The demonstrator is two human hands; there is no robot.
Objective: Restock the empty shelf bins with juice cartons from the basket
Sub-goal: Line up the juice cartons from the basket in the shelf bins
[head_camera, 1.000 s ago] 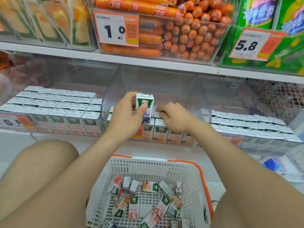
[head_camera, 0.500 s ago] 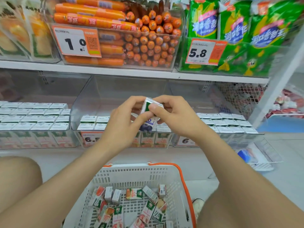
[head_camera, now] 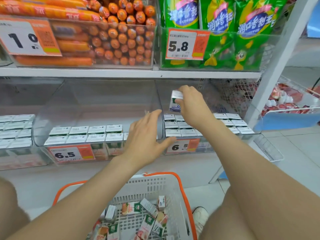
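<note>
Prices legible: 1.0 on the sausage bin (head_camera: pixel 83 42), 5.8 on the green snack-bag bin (head_camera: pixel 225 49), 6.5 on the middle bin (head_camera: pixel 97 104) and the right bin (head_camera: pixel 204 150) below. Carton print is too blurred to read. One juice carton (head_camera: pixel 175 101), upright, is pinched from above by the right hand (head_camera: pixel 192 104) over the right bin's rows, some hidden by the wrist. The left hand (head_camera: pixel 147 137), fingers spread, holds nothing, near where the two bins meet. The basket (head_camera: pixel 155 186), nearest, holds loose cartons (head_camera: pixel 131 207), part-hidden by the left forearm.

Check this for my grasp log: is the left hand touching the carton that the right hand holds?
Apart. The head view shows the left hand open, with a visible gap between it and the carton; only the right hand grips it.
</note>
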